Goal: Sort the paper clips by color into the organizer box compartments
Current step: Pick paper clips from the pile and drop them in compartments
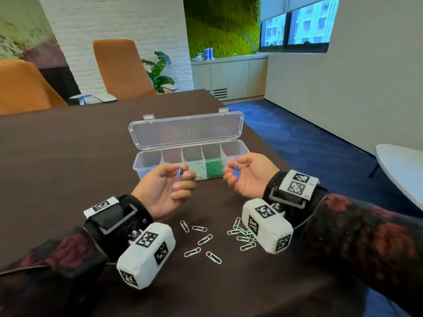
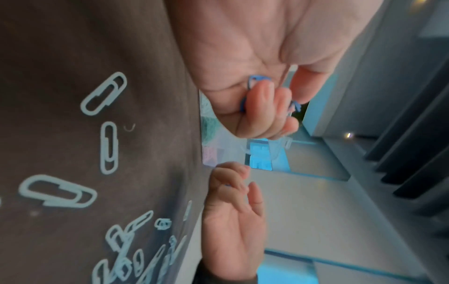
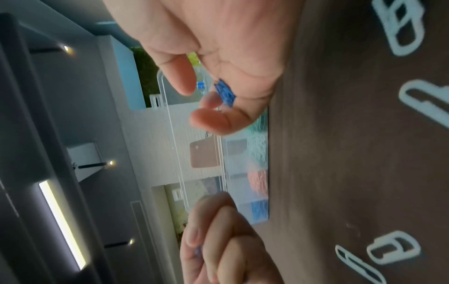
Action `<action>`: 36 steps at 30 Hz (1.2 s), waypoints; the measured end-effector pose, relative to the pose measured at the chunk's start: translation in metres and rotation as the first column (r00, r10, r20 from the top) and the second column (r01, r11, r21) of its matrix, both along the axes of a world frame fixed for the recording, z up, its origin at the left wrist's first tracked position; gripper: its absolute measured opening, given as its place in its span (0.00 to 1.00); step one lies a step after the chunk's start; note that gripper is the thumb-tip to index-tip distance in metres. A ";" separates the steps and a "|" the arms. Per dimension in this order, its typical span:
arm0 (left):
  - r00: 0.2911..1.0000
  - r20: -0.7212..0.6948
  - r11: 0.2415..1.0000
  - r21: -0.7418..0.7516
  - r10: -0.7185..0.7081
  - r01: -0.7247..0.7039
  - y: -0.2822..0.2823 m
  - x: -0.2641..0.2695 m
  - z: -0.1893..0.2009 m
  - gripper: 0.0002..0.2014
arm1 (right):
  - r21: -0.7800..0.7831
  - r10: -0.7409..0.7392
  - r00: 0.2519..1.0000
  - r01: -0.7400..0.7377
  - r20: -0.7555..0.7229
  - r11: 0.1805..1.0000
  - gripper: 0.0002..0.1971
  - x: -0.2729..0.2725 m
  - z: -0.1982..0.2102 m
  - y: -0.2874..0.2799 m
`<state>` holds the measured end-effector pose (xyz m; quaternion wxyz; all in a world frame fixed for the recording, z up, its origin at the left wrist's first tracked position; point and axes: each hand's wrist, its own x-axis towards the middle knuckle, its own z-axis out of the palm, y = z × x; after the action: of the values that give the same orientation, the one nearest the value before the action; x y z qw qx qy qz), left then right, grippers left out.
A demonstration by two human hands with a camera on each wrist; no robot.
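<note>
Two hands are raised palm-up over a dark brown table (image 1: 68, 156), each holding blue paper clips: the left hand (image 1: 163, 191) pinches a few blue clips (image 1: 179, 173) between thumb and curled fingers, and the right hand (image 1: 248, 173) cups a small bunch of blue clips (image 1: 236, 173) in its bent fingers. Both are held just in front of a clear organizer box (image 1: 146, 157), whose lid (image 1: 186, 129) stands open and leans back. From the head view, the left-end compartment holds blue clips, the middle one pale clips (image 1: 198, 171) and the one to its right green clips (image 1: 214, 169); the second compartment is partly hidden by the left hand, though the right wrist view shows a pinkish heap there. On the table below the wrists lie loose pale clips — a scattered few (image 1: 201, 240) between the forearms and a denser cluster (image 1: 243, 234) partly under the right wrist camera. Both forearms wear dark floral sleeves (image 1: 366, 236) and strapped-on marker blocks. Beyond the table stand two orange chairs (image 1: 121, 69), a white brick wall, a potted plant (image 1: 159, 72), a green moss wall above a low pale cabinet (image 1: 229, 76), a window and blue carpet — a white tabletop edge shows at far right.
</note>
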<state>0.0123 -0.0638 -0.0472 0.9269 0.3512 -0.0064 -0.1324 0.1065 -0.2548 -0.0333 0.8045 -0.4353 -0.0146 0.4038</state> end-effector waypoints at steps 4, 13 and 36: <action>0.997 0.003 0.995 -0.070 0.074 -0.073 0.015 -0.009 0.000 0.13 | -0.074 0.119 0.993 -0.117 0.024 0.990 0.13 -0.005 0.007 0.029; 0.654 0.236 0.566 0.349 0.718 -0.747 0.065 0.030 0.058 0.23 | -0.006 0.044 0.995 -0.043 0.092 0.999 0.15 -0.004 0.049 0.132; 0.650 0.590 0.274 0.603 0.479 -0.750 0.099 -0.007 0.032 0.09 | -0.015 -0.014 0.813 0.028 0.582 1.000 0.15 0.002 0.024 0.190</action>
<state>0.0055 0.0354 -0.0156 0.6170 0.7219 0.0565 0.3082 0.1081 -0.0645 -0.0092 0.7610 -0.5470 -0.2504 0.2427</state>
